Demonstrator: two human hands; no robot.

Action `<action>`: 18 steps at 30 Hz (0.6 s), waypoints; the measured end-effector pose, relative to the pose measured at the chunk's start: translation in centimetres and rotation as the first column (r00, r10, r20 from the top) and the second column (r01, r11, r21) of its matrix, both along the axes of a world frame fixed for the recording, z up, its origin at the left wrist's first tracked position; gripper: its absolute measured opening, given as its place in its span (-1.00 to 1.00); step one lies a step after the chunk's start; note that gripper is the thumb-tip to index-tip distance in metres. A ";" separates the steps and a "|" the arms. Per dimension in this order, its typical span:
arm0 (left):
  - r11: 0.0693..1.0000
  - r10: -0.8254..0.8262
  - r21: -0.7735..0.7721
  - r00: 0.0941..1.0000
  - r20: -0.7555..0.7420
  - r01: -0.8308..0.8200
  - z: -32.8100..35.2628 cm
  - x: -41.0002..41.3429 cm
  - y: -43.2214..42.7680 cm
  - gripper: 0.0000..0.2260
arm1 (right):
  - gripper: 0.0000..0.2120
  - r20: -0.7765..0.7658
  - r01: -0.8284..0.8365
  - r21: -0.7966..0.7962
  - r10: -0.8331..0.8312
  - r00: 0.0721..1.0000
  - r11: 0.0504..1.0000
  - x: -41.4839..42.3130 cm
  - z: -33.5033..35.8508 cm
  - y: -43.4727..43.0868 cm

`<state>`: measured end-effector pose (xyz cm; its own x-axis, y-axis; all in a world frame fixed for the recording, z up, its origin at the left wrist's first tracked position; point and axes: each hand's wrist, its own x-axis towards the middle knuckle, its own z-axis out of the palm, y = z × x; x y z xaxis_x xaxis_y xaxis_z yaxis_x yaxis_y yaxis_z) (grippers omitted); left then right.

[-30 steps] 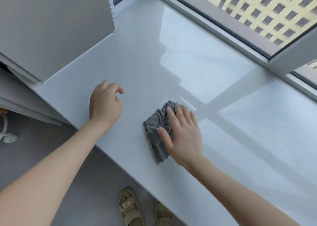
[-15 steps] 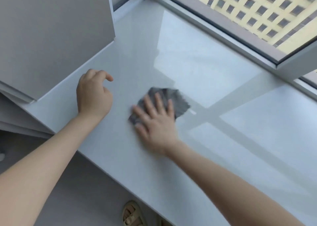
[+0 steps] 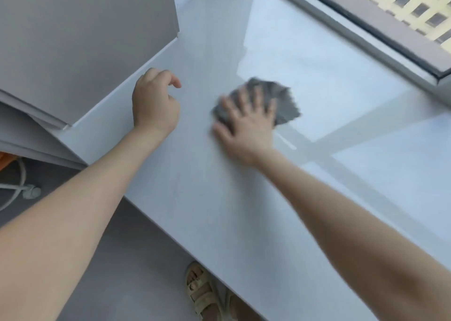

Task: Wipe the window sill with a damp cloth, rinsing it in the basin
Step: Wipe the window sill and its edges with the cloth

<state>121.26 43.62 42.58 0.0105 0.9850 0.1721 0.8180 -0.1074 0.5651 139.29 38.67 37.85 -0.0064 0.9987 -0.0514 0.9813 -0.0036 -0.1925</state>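
A grey cloth (image 3: 283, 98) lies spread on the glossy white window sill (image 3: 219, 198). My right hand (image 3: 246, 128) presses flat on the cloth with straight, spread fingers and is blurred by motion. My left hand (image 3: 153, 103) rests on the sill to the left of the cloth, near the cabinet corner, with its fingers loosely curled and nothing in it. No basin is in view.
A grey cabinet (image 3: 85, 40) stands on the sill's left end. The window frame (image 3: 366, 25) runs along the far edge. Below the sill's front edge are the floor, a sandalled foot (image 3: 202, 294) and a white hose (image 3: 22, 189) at the left.
My right hand slid the cloth away from the front edge toward the window and the cloth spread out. My left hand stayed on the sill near the cabinet.
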 end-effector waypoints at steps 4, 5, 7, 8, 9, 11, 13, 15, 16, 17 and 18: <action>0.999 0.015 -0.030 1.000 -0.014 -0.016 1.2 1.3 1.0 -0.51 | -0.53 -0.072 -0.689 0.089 0.694 0.716 0.720 -5.9 0.2 -7.1; 0.999 0.006 -0.038 1.000 -0.022 -0.006 1.5 1.5 1.1 -0.52 | -0.55 -0.102 -0.787 0.086 0.791 0.603 0.611 -4.3 0.3 -6.9; 0.999 -0.024 -0.050 0.999 -0.035 0.022 1.8 1.8 1.1 -0.52 | -0.56 -0.087 -0.823 0.111 0.830 0.551 0.558 -0.3 -0.1 -4.3; 0.998 -0.031 -0.055 0.999 -0.041 0.029 1.9 1.8 1.1 -0.51 | -0.54 -0.089 -0.752 0.125 0.762 0.641 0.647 1.5 -0.1 -2.1; 0.998 -0.028 -0.061 0.999 -0.041 0.025 2.0 1.7 0.9 -0.50 | -0.52 -0.100 -0.629 0.119 0.639 0.763 0.769 3.1 -0.2 0.1; 0.998 -0.008 -0.066 0.999 -0.034 0.006 2.2 1.4 0.7 -0.50 | -0.53 -0.103 -0.315 0.056 0.319 0.942 0.947 3.5 0.2 2.9; 0.998 0.004 -0.062 0.999 -0.044 -0.007 2.4 1.0 0.6 -0.52 | -0.56 -0.117 -0.228 0.019 0.228 0.967 0.974 -0.1 0.1 2.0; 0.997 0.025 -0.065 0.998 -0.051 -0.028 2.7 0.5 0.4 -0.52 | -0.54 -0.183 -0.450 0.059 0.453 0.873 0.891 -4.0 -0.2 -3.0; 0.997 0.037 -0.073 0.998 -0.050 -0.040 2.9 0.2 0.2 -0.53 | -0.55 -0.229 -0.599 0.094 0.602 0.765 0.796 -5.6 -0.1 -6.6; 0.995 0.049 -0.083 0.997 -0.051 -0.053 3.0 0.0 -0.1 -0.54 | -0.56 -0.270 -0.714 0.117 0.714 0.646 0.690 -6.5 -0.1 -10.4; 0.993 0.064 -0.093 0.997 -0.049 -0.068 3.1 -0.3 -0.5 -0.54 | -0.58 -0.321 -0.804 0.081 0.780 0.538 0.589 -6.7 0.2 -13.7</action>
